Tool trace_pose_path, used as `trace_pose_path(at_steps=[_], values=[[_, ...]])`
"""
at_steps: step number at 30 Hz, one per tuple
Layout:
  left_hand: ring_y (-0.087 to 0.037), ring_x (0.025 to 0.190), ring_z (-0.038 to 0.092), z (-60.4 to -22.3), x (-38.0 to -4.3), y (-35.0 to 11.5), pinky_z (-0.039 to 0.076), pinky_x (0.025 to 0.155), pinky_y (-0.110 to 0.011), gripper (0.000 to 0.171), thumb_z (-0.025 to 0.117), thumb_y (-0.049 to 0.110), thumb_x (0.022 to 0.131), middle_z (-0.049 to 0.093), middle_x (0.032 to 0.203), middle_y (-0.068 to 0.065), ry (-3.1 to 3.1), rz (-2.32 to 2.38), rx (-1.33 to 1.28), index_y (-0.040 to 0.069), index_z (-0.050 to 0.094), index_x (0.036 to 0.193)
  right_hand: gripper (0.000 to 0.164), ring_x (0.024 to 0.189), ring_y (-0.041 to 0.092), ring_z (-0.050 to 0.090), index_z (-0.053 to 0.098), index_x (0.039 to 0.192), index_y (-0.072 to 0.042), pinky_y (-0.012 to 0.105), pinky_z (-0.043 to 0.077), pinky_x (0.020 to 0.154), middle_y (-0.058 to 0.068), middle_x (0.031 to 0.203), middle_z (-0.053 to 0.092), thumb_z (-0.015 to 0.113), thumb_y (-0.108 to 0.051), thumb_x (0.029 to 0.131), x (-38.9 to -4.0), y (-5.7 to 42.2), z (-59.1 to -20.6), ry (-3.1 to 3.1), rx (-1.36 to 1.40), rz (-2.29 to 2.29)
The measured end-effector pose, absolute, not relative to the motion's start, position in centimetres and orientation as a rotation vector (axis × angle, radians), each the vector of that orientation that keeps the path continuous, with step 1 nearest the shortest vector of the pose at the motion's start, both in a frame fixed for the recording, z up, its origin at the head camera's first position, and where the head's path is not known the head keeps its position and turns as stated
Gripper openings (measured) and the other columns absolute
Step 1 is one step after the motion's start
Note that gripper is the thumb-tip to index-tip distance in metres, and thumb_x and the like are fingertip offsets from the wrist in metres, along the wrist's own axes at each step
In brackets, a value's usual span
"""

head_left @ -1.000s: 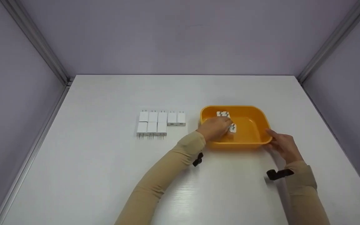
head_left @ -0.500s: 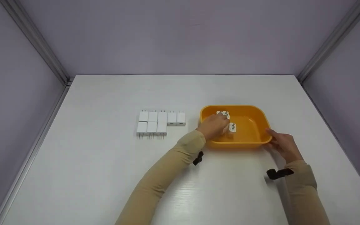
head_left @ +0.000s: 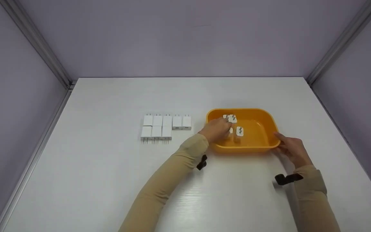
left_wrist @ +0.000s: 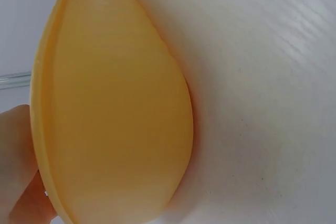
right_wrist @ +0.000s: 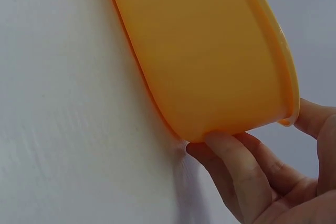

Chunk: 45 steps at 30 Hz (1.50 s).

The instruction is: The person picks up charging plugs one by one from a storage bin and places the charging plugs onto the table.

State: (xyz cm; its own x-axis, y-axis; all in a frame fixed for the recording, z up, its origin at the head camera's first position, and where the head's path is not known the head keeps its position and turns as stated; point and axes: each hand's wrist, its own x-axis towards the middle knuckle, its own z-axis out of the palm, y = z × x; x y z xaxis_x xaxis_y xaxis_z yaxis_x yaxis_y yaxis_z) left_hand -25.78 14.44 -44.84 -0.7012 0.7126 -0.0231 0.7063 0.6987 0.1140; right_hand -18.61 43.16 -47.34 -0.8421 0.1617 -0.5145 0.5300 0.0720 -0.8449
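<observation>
An orange-yellow plastic tray (head_left: pixel 250 149) sits on the table, with several white plug chargers standing prongs-up inside. Over its left side reaches my left hand (head_left: pixel 217 130), fingertips down among the chargers. Just beyond them stands a pair of chargers (head_left: pixel 233 118). Another charger (head_left: pixel 240 131) is to the right, and part of one (head_left: pixel 231 130) shows beside the fingers. I cannot tell whether these fingers pinch one. In the left wrist view, the tray wall (left_wrist: pixel 115 98) hides the fingertips. My right hand (right_wrist: pixel 262 182) grips the tray's right end, thumb at the rim and fingers against the outer wall.
Left of the tray, several white chargers (head_left: pixel 157 120) lie side by side in two rows on the white table (head_left: pixel 92 167). Their prongs point outward, away and toward me. Pale walls (head_left: pixel 185 38) enclose the back and both sides.
My left hand has drawn back a little to the left inside the tray, uncovering part of a charger. The right hand and the tray stay in place.
</observation>
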Motion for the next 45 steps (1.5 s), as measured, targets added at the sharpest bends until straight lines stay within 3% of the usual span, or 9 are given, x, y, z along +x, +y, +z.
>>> trace_pose_path(at_steps=[11,18,24,31,39,45], values=[[-0.018,0.113,0.064,-45.1,-25.8,14.0,0.050,0.103,-0.030,0.042,0.041,0.021,0.103,0.063,0.132,-0.005,2.672,0.354,1.057,0.020,0.045,0.144,0.082,0.072,0.004,0.066,0.043,0.137,0.005,0.016,0.056,0.075,-0.011,0.080,0.070,0.070,-0.049,0.082,-18.7,43.2,-47.2,2.047,0.686,-1.849],[-0.020,0.109,0.066,-45.2,-26.0,14.1,0.054,0.096,-0.030,0.039,0.049,0.018,0.100,0.067,0.125,-0.008,2.662,0.373,1.158,0.017,0.050,0.140,0.084,0.073,0.003,0.063,0.041,0.138,0.005,0.014,0.054,0.075,-0.014,0.083,0.067,0.069,-0.052,0.082,-18.8,43.3,-47.2,2.090,0.680,-1.797],[-0.018,0.110,0.066,-45.4,-25.8,14.3,0.053,0.099,-0.027,0.042,0.050,0.016,0.100,0.066,0.127,-0.006,2.682,0.368,1.175,0.013,0.048,0.142,0.088,0.073,0.002,0.065,0.038,0.142,0.006,0.014,0.055,0.076,-0.014,0.082,0.068,0.067,-0.053,0.083,-18.8,43.4,-47.4,2.098,0.668,-1.777],[-0.020,0.122,0.061,-45.1,-25.4,14.1,0.047,0.107,-0.029,0.045,0.048,0.022,0.101,0.059,0.137,-0.008,2.664,0.386,1.175,0.009,0.044,0.144,0.087,0.077,0.002,0.065,0.038,0.142,0.006,0.015,0.055,0.077,-0.014,0.086,0.067,0.066,-0.054,0.084,-18.6,43.5,-47.6,2.127,0.651,-1.750],[-0.018,0.125,0.059,-44.3,-24.9,13.5,0.045,0.109,-0.026,0.040,0.051,0.015,0.099,0.060,0.136,-0.006,2.693,0.393,1.212,0.009,0.051,0.139,0.088,0.081,-0.001,0.064,0.039,0.143,0.004,0.013,0.054,0.080,-0.017,0.089,0.064,0.063,-0.057,0.084,-18.5,43.4,-47.6,2.171,0.626,-1.690],[-0.017,0.122,0.061,-43.7,-24.8,13.0,0.047,0.106,-0.024,0.034,0.052,0.016,0.099,0.063,0.132,-0.007,2.747,0.386,1.298,0.007,0.056,0.132,0.082,0.074,0.001,0.065,0.041,0.140,0.005,0.014,0.056,0.075,-0.014,0.084,0.066,0.065,-0.051,0.086,-18.6,43.4,-47.6,2.114,0.630,-1.783]])
